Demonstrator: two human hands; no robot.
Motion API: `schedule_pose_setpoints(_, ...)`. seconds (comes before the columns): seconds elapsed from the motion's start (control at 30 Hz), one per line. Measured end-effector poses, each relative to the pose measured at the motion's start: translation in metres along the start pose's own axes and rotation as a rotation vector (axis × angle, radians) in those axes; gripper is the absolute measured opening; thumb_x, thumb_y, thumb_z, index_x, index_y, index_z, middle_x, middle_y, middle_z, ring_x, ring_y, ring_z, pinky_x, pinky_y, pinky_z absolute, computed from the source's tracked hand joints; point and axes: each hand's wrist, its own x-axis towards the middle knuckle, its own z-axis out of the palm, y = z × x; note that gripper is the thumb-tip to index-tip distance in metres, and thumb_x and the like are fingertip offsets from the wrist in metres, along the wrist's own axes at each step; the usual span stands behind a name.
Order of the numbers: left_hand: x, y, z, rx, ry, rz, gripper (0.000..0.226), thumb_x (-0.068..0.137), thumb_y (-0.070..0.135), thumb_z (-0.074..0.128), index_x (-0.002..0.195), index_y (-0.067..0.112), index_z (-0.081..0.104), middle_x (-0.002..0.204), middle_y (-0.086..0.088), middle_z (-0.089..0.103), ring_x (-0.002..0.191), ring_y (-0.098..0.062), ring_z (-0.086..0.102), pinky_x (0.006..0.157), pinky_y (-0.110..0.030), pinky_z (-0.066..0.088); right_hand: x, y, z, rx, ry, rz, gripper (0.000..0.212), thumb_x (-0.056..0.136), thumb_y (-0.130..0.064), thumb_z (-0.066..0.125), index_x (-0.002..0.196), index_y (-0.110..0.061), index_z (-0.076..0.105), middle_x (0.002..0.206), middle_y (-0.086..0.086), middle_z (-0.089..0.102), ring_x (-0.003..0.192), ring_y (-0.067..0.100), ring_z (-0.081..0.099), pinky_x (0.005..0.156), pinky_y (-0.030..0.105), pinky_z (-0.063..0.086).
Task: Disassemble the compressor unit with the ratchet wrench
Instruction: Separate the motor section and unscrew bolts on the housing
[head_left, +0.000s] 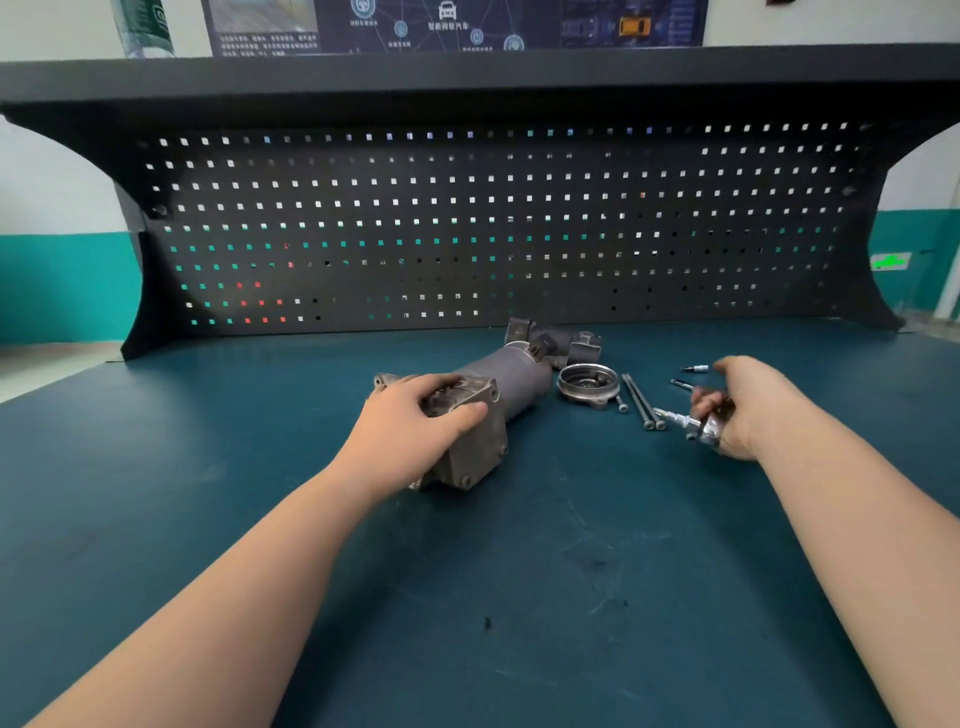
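Left hand (415, 421): palm down on the square flanged end of the compressor unit (493, 400), fingers curled over its top edge, thumb pressed against the near face. It grips the housing.

Right hand (748, 405): at about 3 o'clock from the compressor, fingers curled round the head of the ratchet wrench (691, 422). The chrome drive end with a bit fitted sticks out toward 9 o'clock, its tip just beside the two long bolts (643, 401). The wrench handle is hidden inside the hand.

Compressor unit: lies on its side on the blue-green bench mat (519, 597), near the centre of the view. Long axis runs from the square flange at 7 o'clock to the ported end at 1 o'clock. Grey cylindrical body between the two ends. Bolt heads visible at the corners of the flange's near face.

Loose parts, all to the right of the body:
- round end cover (588, 385), open side up, just beside the cylinder at its 3 o'clock;
- a short bolt (621, 404) at the cover's right edge;
- the two long bolts side by side, parallel, heads toward the near edge;
- two small bits (695, 368) beyond the right hand, at its 11 o'clock.

Dark pegboard (493, 223) stands along the far edge of the bench.
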Motion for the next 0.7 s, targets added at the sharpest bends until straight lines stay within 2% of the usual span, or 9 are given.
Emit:
schedule_pose_setpoints(0.1,0.004,-0.006,-0.012,-0.113,-0.087,-0.033,0.036,0.080,0.035,0.068,0.116,0.034,0.063,0.116,0.014,0.061,0.109,-0.007,0.056,0.094,-0.024,0.044,-0.025,0.004,0.018,-0.170,-0.151,-0.096,0.030,0.097,-0.028,0.047,0.076,-0.007,0.051,0.061,0.004,0.045,0.025,0.006,0.027,0.032,0.009,0.029)
schedule_pose_setpoints(0.2,0.007,-0.011,-0.019,-0.152,-0.148,-0.024,0.030,0.081,0.029,0.069,0.107,0.039,0.061,0.110,0.020,0.061,0.106,-0.002,0.056,0.081,-0.013,0.043,-0.045,0.020,0.032,-0.427,-0.345,-0.102,0.018,0.092,-0.025,0.056,0.082,-0.011,0.060,0.054,0.002,0.047,0.029,0.006,0.028,0.033,0.012,0.029)
schedule_pose_setpoints(0.3,0.010,-0.010,-0.021,-0.147,-0.169,-0.033,0.035,0.080,0.030,0.069,0.114,0.037,0.060,0.109,0.021,0.061,0.105,0.001,0.056,0.077,-0.008,0.041,-0.049,0.034,0.039,-0.641,-0.384,-0.153,0.009,0.092,-0.019,0.057,0.088,-0.012,0.054,0.062,0.006,0.047,0.035,0.009,0.033,0.035,0.016,0.033)
schedule_pose_setpoints(0.4,0.010,-0.008,-0.021,-0.076,-0.150,-0.051,0.043,0.081,0.034,0.067,0.124,0.032,0.057,0.115,0.016,0.060,0.105,-0.003,0.055,0.080,-0.013,0.041,-0.040,0.042,0.037,-0.754,-0.303,-0.184,0.013,0.095,-0.011,0.053,0.084,-0.007,0.047,0.065,0.010,0.043,0.044,0.015,0.040,0.037,0.020,0.038)
schedule_pose_setpoints(0.53,0.006,-0.005,-0.007,0.097,0.004,-0.053,0.055,0.081,0.042,0.065,0.130,0.024,0.051,0.126,0.001,0.052,0.116,-0.016,0.049,0.096,-0.028,0.041,-0.021,0.032,0.024,-0.999,-0.060,-0.340,0.017,0.093,-0.010,0.055,0.079,-0.005,0.048,0.069,0.012,0.049,0.050,0.022,0.048,0.049,0.028,0.044)
schedule_pose_setpoints(0.63,0.004,-0.007,0.001,0.072,0.080,-0.191,0.074,0.072,0.051,0.070,0.133,0.021,0.043,0.134,-0.008,0.041,0.122,-0.024,0.043,0.100,-0.039,0.042,-0.005,0.019,0.012,-1.321,0.191,-0.532,0.016,0.091,-0.015,0.056,0.079,-0.004,0.051,0.084,0.014,0.056,0.076,0.031,0.056,0.064,0.029,0.042)
schedule_pose_setpoints(0.67,0.004,-0.008,0.001,0.026,0.074,-0.247,0.079,0.068,0.054,0.072,0.133,0.021,0.041,0.135,-0.009,0.040,0.122,-0.025,0.043,0.099,-0.040,0.043,-0.001,0.015,0.008,-1.361,0.245,-0.544,0.012,0.090,-0.014,0.055,0.085,-0.004,0.053,0.088,0.015,0.057,0.085,0.033,0.056,0.067,0.029,0.041)
schedule_pose_setpoints(0.7,0.005,-0.009,0.000,-0.021,0.057,-0.280,0.082,0.066,0.056,0.073,0.132,0.021,0.040,0.135,-0.008,0.042,0.120,-0.025,0.046,0.097,-0.039,0.044,0.003,0.013,0.004,-1.363,0.277,-0.535,0.009,0.090,-0.013,0.056,0.088,-0.005,0.055,0.086,0.014,0.056,0.086,0.033,0.056,0.067,0.030,0.040)
